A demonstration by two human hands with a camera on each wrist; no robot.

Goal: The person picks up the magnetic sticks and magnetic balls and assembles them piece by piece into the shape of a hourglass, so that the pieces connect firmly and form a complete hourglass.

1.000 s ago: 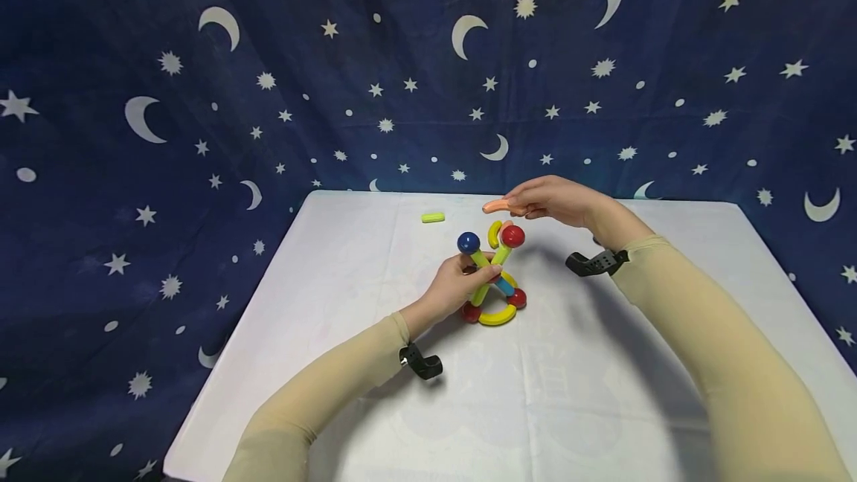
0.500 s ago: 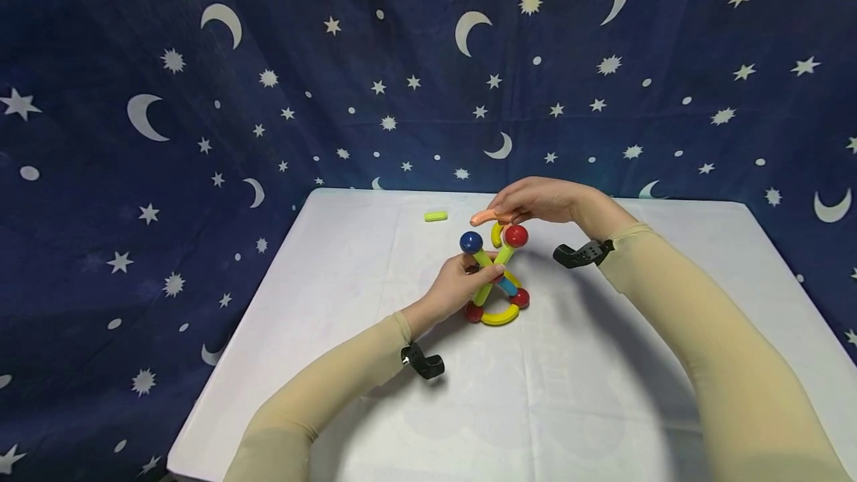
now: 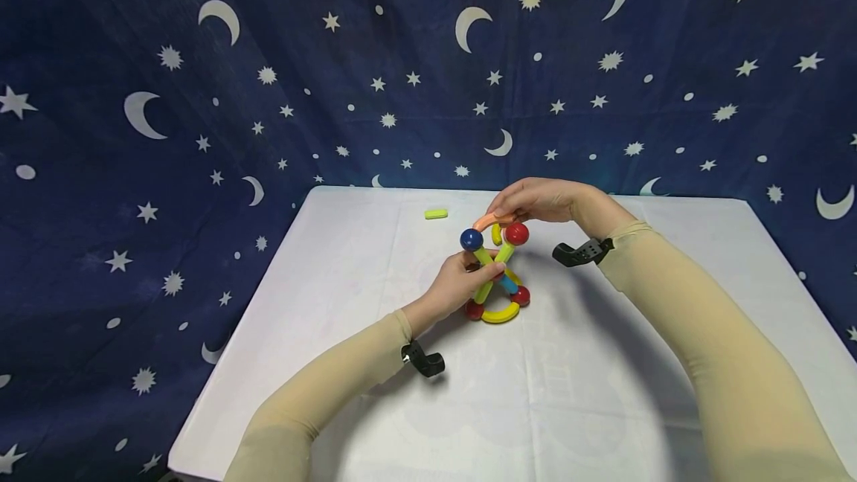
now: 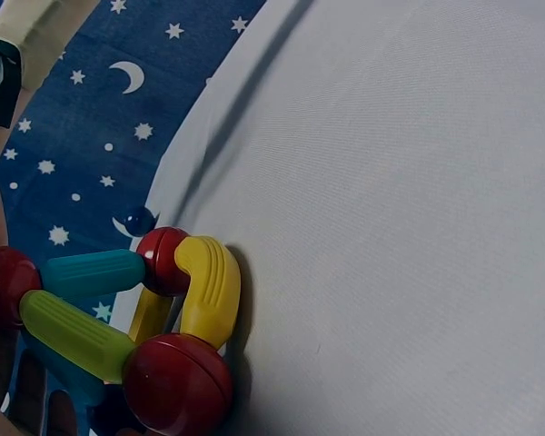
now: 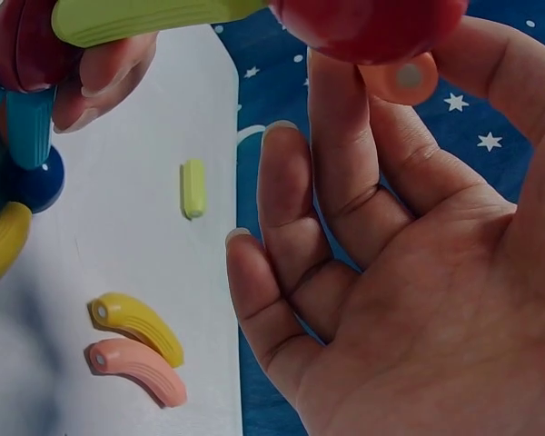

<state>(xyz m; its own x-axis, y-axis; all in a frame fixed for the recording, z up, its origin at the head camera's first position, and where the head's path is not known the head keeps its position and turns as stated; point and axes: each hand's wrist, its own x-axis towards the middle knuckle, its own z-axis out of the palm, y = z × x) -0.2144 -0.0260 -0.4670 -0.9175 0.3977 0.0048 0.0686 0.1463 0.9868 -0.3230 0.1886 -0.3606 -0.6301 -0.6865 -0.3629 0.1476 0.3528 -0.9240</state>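
A magnetic ball-and-stick structure (image 3: 483,292) stands on the table, with red balls and yellow curved sticks (image 4: 209,289) at its base. My left hand (image 3: 455,283) grips it round the middle, where green sticks cross. Two sticks rise from there, one topped by a blue ball (image 3: 472,239), the other by a red ball (image 3: 517,233). Above them my right hand (image 3: 541,199) pinches an orange curved stick (image 3: 487,220). Its left end meets the top of the blue ball. In the right wrist view, the stick's other end (image 5: 404,84) shows just beneath the red ball; contact there is unclear.
A short lime-green stick (image 3: 436,213) lies near the table's back edge. Behind the structure, a yellow curved stick (image 5: 136,325) and a pink curved stick (image 5: 138,371) lie side by side. A dark blue star-patterned curtain (image 3: 375,50) hangs behind the white table (image 3: 602,363).
My right hand has moved left, then stayed nearly still. The orange curved stick has come down and tilted, its left end now at the blue ball. My left hand keeps its grip.
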